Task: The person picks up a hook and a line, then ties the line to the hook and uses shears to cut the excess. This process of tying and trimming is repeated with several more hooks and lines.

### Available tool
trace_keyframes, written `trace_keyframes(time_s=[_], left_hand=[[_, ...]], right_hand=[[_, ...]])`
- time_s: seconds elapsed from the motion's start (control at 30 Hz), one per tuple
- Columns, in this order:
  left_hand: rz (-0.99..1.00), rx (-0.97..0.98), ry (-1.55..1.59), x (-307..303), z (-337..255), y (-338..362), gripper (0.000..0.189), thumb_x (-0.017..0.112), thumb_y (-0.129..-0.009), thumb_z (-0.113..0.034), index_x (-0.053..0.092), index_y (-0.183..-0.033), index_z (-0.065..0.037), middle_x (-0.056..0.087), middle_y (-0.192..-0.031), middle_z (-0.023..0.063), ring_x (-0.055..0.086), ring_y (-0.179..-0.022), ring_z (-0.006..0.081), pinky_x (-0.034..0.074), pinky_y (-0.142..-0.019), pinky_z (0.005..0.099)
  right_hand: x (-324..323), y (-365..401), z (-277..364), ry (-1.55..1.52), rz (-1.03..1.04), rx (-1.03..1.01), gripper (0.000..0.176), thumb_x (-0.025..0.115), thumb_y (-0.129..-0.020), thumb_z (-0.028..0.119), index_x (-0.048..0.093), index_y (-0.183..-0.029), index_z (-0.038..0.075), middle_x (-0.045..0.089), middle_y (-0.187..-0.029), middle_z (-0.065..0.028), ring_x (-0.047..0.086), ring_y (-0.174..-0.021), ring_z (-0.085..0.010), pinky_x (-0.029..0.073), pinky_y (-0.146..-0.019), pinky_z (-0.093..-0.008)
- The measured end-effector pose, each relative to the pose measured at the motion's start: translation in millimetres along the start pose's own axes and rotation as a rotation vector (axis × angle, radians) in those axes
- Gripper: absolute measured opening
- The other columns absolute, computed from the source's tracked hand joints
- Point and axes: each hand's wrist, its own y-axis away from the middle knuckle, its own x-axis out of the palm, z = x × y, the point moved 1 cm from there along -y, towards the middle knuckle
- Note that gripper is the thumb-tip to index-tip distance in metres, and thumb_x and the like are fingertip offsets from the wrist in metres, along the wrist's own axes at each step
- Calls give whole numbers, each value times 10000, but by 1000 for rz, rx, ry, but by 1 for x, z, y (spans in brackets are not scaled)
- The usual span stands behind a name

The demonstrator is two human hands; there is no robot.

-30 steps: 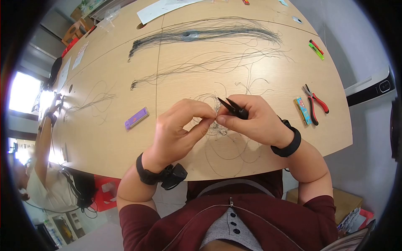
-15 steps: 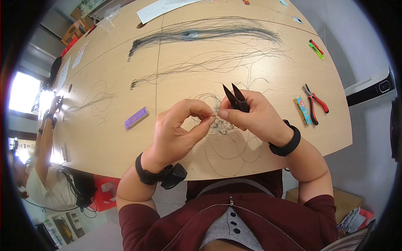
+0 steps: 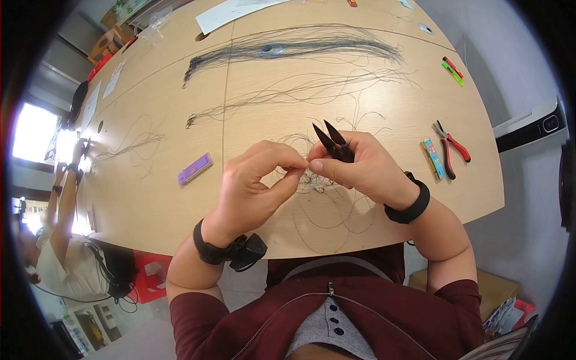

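My left hand [image 3: 262, 186] is closed in a pinch on a thin strand, hardly visible between thumb and forefinger. Close against it, my right hand [image 3: 369, 165] has its thumb and forefinger pinched near the same spot. Black snips [image 3: 333, 143] are tucked in the right hand, their two pointed blades apart and sticking up past the fingers. Below both hands lies a loose tangle of thin dark strands [image 3: 316, 183] with small rings or loops among it. The fingertips hide the strand's end.
Farther back lie a thin bundle of strands [image 3: 264, 99] and a thicker bundle [image 3: 300, 47]. A purple box [image 3: 195, 169] is left; a blue box [image 3: 432, 159] and red-handled pliers [image 3: 451, 150] are right. A co-worker's arms [image 3: 67, 192] reach over the table's left edge, near more strands [image 3: 135, 144].
My fingertips have drawn closer together, and the strand between them shows less. The snips have tilted slightly leftward in my right hand.
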Motion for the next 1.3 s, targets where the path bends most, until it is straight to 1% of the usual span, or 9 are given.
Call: trace_keyframes(time_s=[0.4, 0.5, 0.6, 0.7, 0.8, 0.87, 1.0, 1.03, 1.3], left_hand=[[36, -313, 312, 4, 5, 2, 152, 673, -736, -18, 610, -873, -2, 628, -792, 55, 598, -755, 113, 473, -694, 245], [105, -415, 289, 2, 4, 1, 121, 661, -782, -18, 596, -881, 6, 590, -853, 36, 557, -818, 102, 452, -755, 243], [105, -373, 219, 0, 7, 2, 114, 663, -783, -25, 607, -880, -1, 592, -848, 35, 556, -799, 103, 451, -733, 240], [112, -236, 207, 0, 10, 1, 95, 656, -784, -16, 612, -868, -9, 594, -842, 30, 552, -780, 98, 445, -712, 234], [70, -228, 244, 0, 10, 3, 87, 652, -784, -11, 607, -858, -13, 589, -835, 24, 544, -769, 90, 434, -703, 227], [51, -297, 298, -1, 5, 1, 74, 643, -788, -10, 598, -847, -15, 581, -827, 17, 535, -768, 85, 427, -704, 222], [-8, -341, 354, -5, 2, -1, 63, 630, -798, -17, 578, -834, -18, 565, -811, 5, 514, -747, 74, 413, -690, 208], [-28, -355, 359, -5, 2, -1, 63, 627, -799, -17, 577, -837, -18, 563, -808, 4, 509, -743, 72, 411, -686, 205], [-22, -392, 478, -8, 5, -1, 83, 627, -790, -4, 572, -850, -22, 555, -808, 2, 503, -752, 68, 404, -692, 202]], right_hand=[[3, -1, -6, -6, -31, -72, 114, 619, -814, 133, 582, -861, 36, 516, -707, 50, 436, -631, -20, 364, -549, -180], [3, -1, -9, 23, -26, -83, 112, 615, -815, 130, 580, -865, 36, 515, -702, 48, 437, -631, -21, 369, -552, -181], [4, 0, -8, 46, -33, -97, 111, 611, -818, 131, 578, -864, 35, 513, -696, 46, 436, -628, -22, 370, -550, -183], [3, 0, -9, 30, -46, -88, 113, 606, -822, 136, 575, -867, 37, 509, -690, 47, 435, -623, -21, 369, -547, -184], [-1, -1, -7, 9, -88, -90, 115, 598, -828, 144, 573, -871, 40, 502, -680, 49, 433, -613, -22, 366, -542, -183], [-8, -1, -6, -39, -115, -88, 119, 592, -833, 150, 574, -873, 40, 498, -673, 51, 432, -604, -24, 365, -541, -182], [-7, -5, -16, 184, -16, -280, 268, 595, -856, 209, 530, -1046, 30, 517, -752, 11, 471, -679, -71, 407, -627, -216], [-7, -4, -15, 217, 31, -241, 321, 590, -864, 225, 499, -1100, 28, 533, -800, -12, 485, -728, -87, 417, -672, -230], [1, 0, -13, 218, 125, -156, 321, 595, -860, 235, 524, -1083, 16, 573, -746, -39, 500, -671, -92, 424, -626, -238]])
